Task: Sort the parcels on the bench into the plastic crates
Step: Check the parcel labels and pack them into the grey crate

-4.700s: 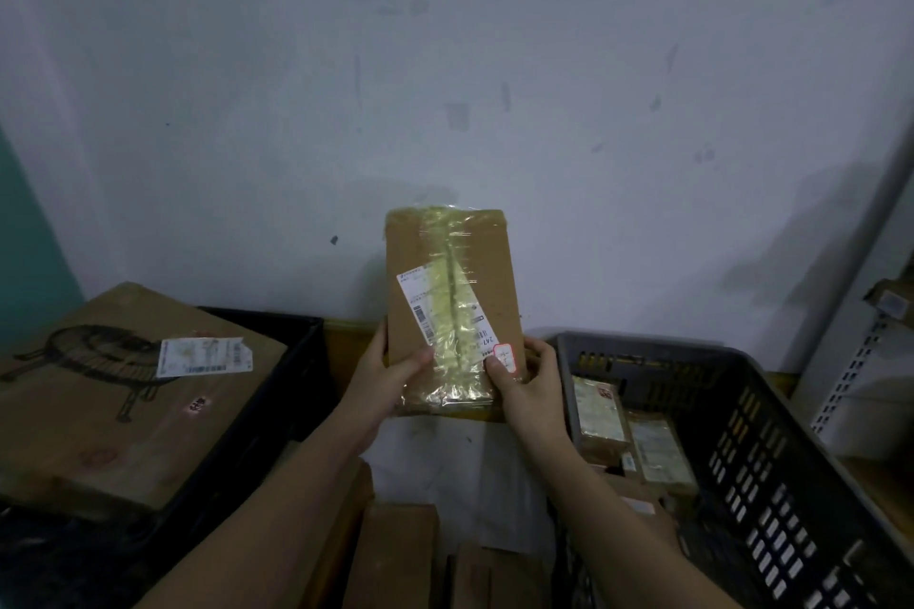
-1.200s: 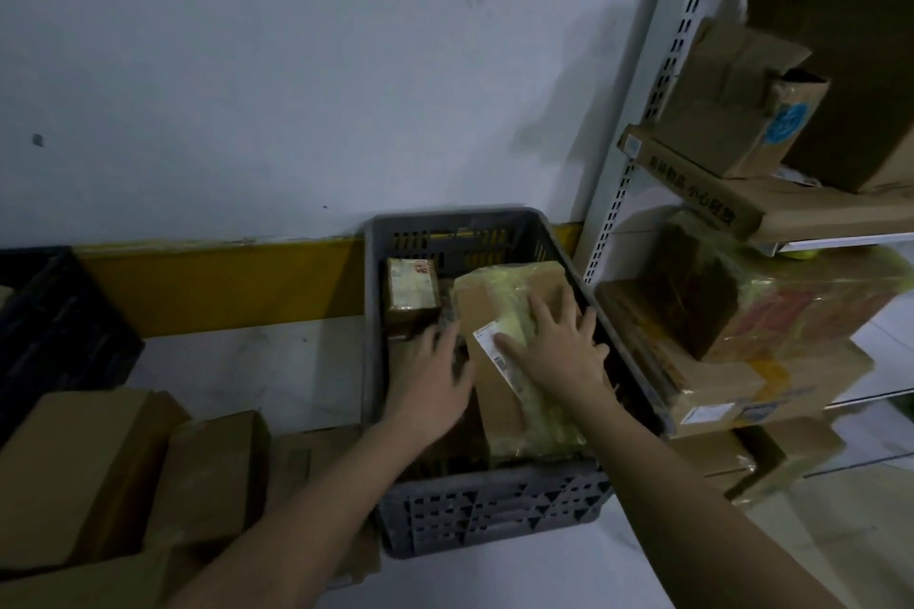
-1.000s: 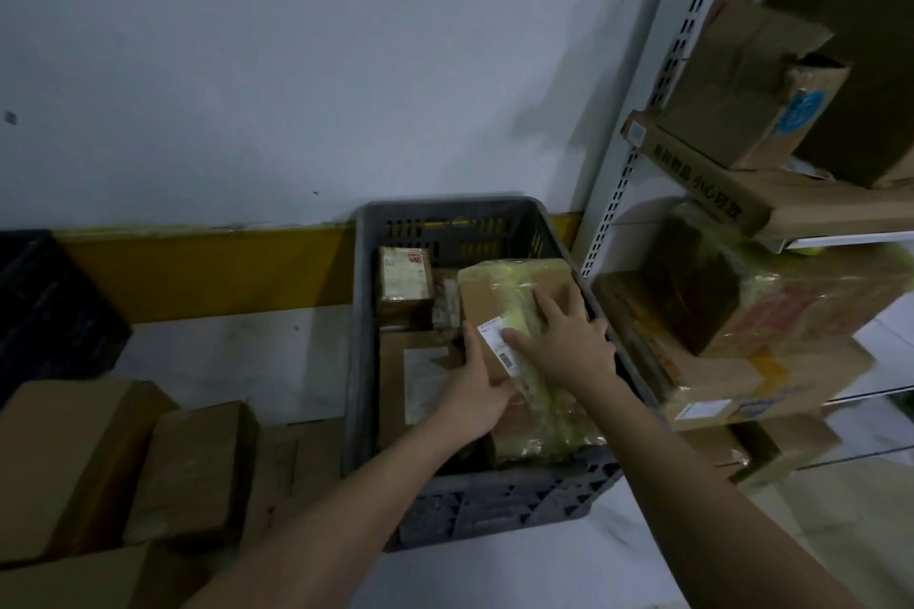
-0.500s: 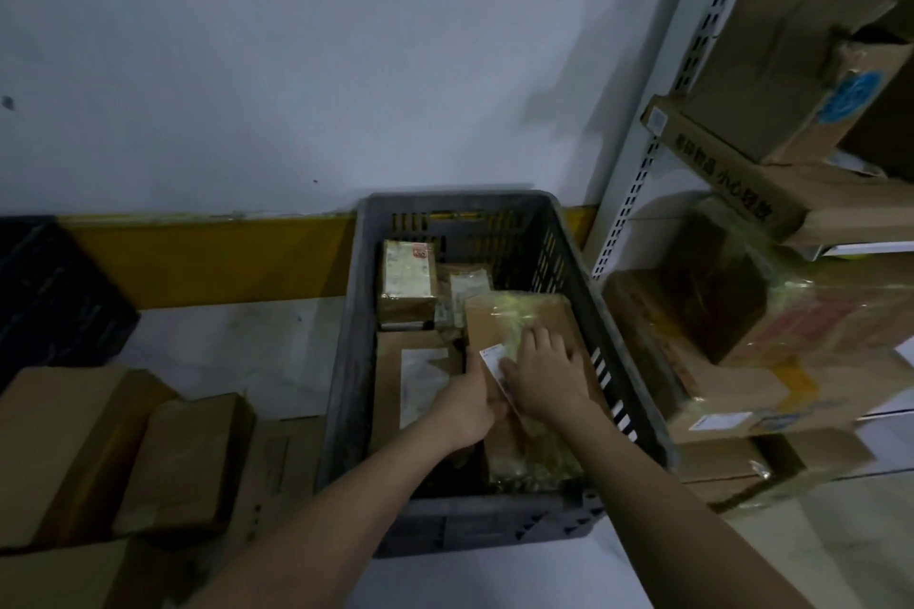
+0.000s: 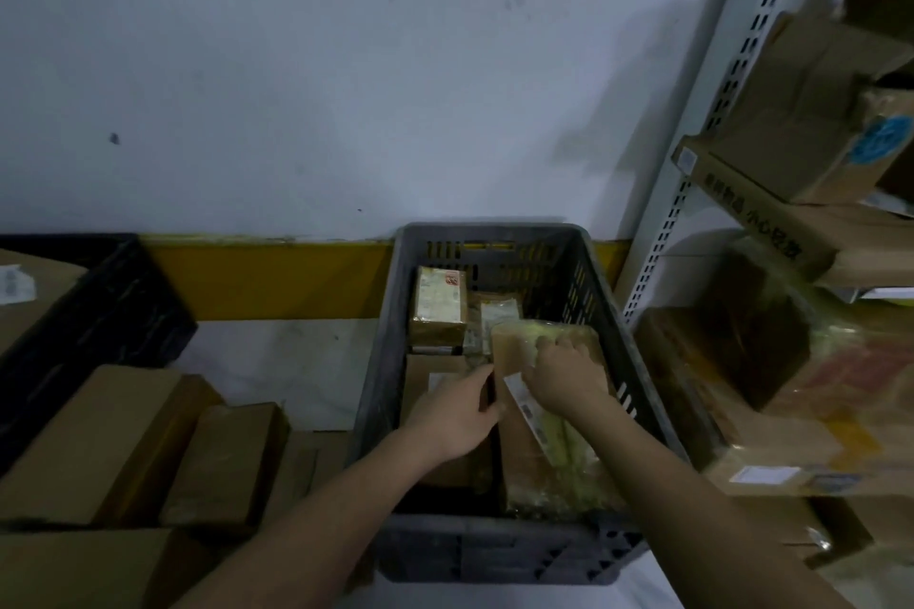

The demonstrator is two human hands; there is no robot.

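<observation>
A flat brown taped parcel [image 5: 541,455] with a white label lies inside the grey crate [image 5: 381,356], along its right side. My right hand [image 5: 566,373] presses flat on the parcel's top, fingers spread toward its far end. My left hand [image 5: 457,413] grips the parcel's left edge, thumb on top. Beneath and beside it are other small parcels, among them a small labelled box [image 5: 440,307] at the far end of the crate.
Several brown boxes [image 5: 114,440] lie on the bench at the left. A black crate [image 5: 99,312] holding a big carton stands at the far left. A metal rack [image 5: 702,124] stacked with cartons [image 5: 811,391] rises close on the right. A wall stands behind.
I carried the taped parcel from in front of me over to the grey crate and lowered it inside. In the last second it settled flatter and both hands sank with it.
</observation>
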